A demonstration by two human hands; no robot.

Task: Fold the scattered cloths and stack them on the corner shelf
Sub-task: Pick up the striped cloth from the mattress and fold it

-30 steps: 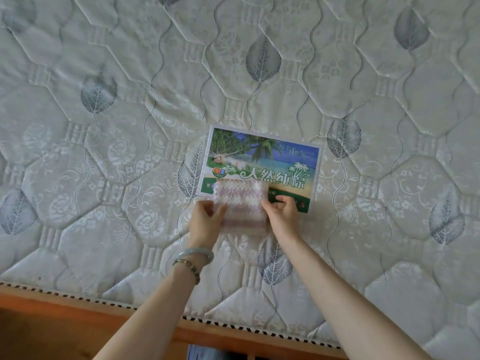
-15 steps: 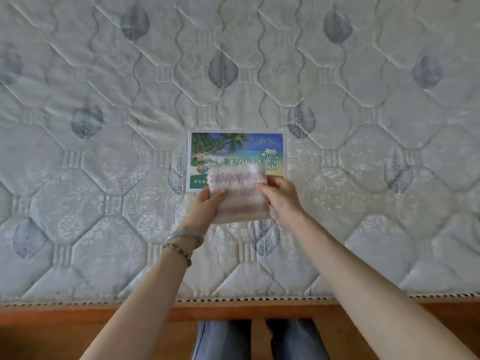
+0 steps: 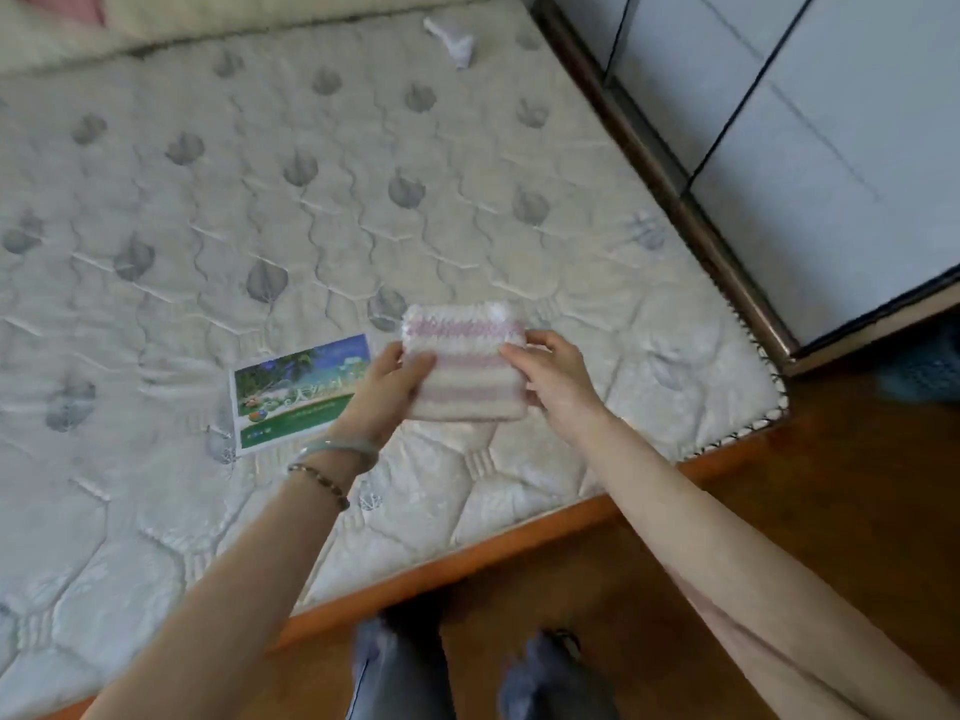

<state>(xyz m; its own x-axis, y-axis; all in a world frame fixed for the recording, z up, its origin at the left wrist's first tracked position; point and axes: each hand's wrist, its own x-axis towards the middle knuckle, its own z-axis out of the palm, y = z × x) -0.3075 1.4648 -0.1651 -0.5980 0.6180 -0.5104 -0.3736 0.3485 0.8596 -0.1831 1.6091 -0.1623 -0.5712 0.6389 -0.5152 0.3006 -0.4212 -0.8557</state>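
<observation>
Left hand point(image 3: 387, 387) grips the left edge of a folded cloth point(image 3: 467, 366), with the thumb on top and the fingers curled under it. The right hand point(image 3: 558, 379) pinches the right edge, thumb on top and the other fingers hidden behind the fabric. The cloth is a small thick rectangle, cream with pink stripes. It is held over the mattress point(image 3: 311, 226), just right of the picture's centre. A bangle point(image 3: 337, 449) and a bead bracelet sit on the left wrist.

The mattress is pale and quilted with grey leaf prints. A printed label point(image 3: 291, 397) lies flat on it at 9 o'clock from the cloth, with its right end behind the left hand. A crumpled white cloth point(image 3: 452, 41) lies well apart at 12 o'clock, near the far edge. An orange wooden frame point(image 3: 467, 553) borders the mattress at 6 o'clock. Brown floor point(image 3: 779, 485) spreads at 4 o'clock, and pale panels point(image 3: 805, 148) with dark seams stand at 2 o'clock. The person's legs point(image 3: 400, 667) show at 6 o'clock.
</observation>
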